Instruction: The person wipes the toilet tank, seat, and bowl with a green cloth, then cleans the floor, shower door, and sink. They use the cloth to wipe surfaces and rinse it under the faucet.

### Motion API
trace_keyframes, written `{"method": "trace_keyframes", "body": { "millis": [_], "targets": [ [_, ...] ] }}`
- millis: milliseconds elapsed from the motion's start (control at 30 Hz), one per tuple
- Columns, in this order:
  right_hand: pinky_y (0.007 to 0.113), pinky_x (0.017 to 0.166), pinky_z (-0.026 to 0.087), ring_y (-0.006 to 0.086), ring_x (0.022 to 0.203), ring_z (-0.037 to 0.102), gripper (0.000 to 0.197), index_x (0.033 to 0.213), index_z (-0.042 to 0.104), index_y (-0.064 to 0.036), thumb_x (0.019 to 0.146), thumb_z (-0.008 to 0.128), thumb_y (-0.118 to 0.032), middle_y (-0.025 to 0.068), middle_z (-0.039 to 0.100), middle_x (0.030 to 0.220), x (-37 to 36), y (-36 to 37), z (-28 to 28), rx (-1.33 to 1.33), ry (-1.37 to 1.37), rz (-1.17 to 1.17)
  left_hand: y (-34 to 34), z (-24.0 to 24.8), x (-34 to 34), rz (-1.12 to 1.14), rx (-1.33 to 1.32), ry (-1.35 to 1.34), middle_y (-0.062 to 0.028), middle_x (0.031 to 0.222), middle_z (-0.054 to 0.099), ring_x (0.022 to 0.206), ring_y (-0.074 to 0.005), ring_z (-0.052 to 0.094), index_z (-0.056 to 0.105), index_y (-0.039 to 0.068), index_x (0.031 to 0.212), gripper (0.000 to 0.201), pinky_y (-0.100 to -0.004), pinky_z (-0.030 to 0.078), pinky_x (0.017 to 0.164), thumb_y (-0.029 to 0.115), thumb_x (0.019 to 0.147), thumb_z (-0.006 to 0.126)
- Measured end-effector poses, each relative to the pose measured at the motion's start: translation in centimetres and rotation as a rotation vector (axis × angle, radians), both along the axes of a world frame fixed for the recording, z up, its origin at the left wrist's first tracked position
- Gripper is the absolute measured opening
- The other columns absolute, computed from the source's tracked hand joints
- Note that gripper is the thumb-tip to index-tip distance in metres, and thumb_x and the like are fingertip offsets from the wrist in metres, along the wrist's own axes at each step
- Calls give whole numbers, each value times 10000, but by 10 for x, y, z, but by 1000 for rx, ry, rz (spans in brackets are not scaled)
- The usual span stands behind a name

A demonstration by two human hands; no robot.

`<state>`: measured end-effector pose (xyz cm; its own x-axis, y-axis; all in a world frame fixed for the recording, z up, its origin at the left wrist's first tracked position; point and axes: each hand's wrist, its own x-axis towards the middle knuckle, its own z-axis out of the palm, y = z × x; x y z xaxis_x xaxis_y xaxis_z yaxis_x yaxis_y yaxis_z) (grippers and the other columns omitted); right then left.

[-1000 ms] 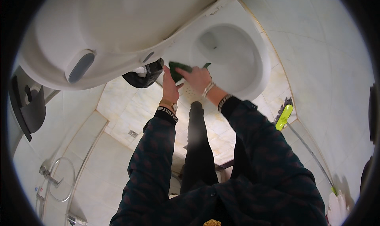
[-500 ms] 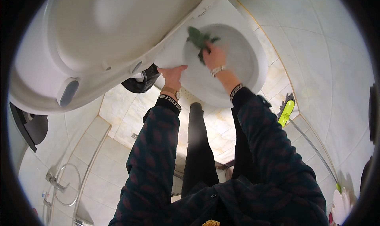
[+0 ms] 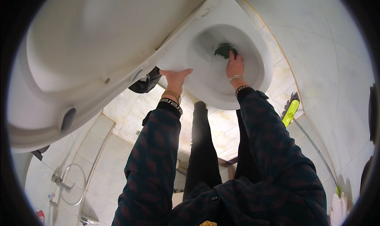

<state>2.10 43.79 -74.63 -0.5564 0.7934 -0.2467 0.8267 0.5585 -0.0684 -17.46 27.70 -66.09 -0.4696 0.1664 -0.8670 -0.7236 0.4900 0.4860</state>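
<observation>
So the right hand [image 3: 234, 66] is down inside the toilet bowl [image 3: 253, 40], fingers closed on a dark green scrubbing pad [image 3: 225, 49] and pressing it against the inner wall. The pad sits just past the fingertips, up toward the far side of the bowl's hollow. Besides the hand and the pad, I can't make out anything else in the bowl; whether there's water at the bottom is hard to tell from this angle.

The left hand [image 3: 174, 77] is on the near edge of the bowl, fingers spread wide and flat against the white rim, not gripping anything. Right above those fingers is the raised toilet seat and lid [image 3: 99, 48], filling most of the upper left of the view. Just beside the left fingers, tucked under the lid's edge, there's a dark rounded thing [image 3: 144, 83], can't tell what it is.

Both arms are in dark patterned sleeves [image 3: 273, 147], each with a band at the wrist. Off to the right of the right fingers, well apart, a brush with a bright yellow-green head [image 3: 290, 112] leans by the tiled wall [image 3: 332, 48]. Pale tiled floor [image 3: 126, 111] below the hands.
</observation>
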Motion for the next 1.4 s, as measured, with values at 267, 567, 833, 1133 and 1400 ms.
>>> {"method": "trace_keyframes", "body": {
  "millis": [267, 567, 833, 1133, 1400],
  "targets": [
    [407, 876, 493, 386, 1011, 610, 485, 1205, 602, -36, 777, 613, -265, 295, 602, 1112, -98, -50, 6, -840, 201, -90, 3, -5, 3, 35, -4, 100, -129, 1195, 509, 1091, -244, 520, 249, 14, 1256, 800, -356, 468, 937, -42, 676, 797],
    [389, 919, 461, 310, 1113, 578, 346, 1129, 643, -41, 813, 531, -127, 147, 612, 1211, -81, -54, 25, -1006, 400, 130, 6, 6, 1, 47, -22, 65, -121, 1205, 500, 1097, -248, 518, 277, 16, 1248, 782, -358, 459, 963, -80, 663, 788],
    [290, 763, 511, 213, 817, 646, 350, 1152, 645, -36, 812, 566, -53, 132, 685, 977, -86, -42, 51, -1459, 338, -290, 8, 9, -1, 14, 83, 87, -140, 1197, 485, 1084, -251, 523, 236, 17, 1219, 810, -362, 481, 925, -48, 648, 807],
    [538, 936, 463, 325, 1124, 503, 461, 1331, 384, -69, 890, 478, 25, 142, 456, 1307, -160, 21, 39, -1314, 1969, -1341, 1, 6, -1, 18, 63, 47, -167, 1220, 461, 1111, -263, 498, 170, 19, 1226, 915, -372, 452, 961, -32, 603, 839],
    [353, 888, 493, 250, 1034, 585, 283, 1095, 626, -33, 815, 589, -51, 112, 577, 1147, -124, -43, 41, -1496, 443, -409, 4, 3, 1, 44, 25, 84, -179, 1222, 461, 1087, -272, 515, 140, 13, 1246, 962, -370, 481, 929, -48, 591, 842]
  ]
}}
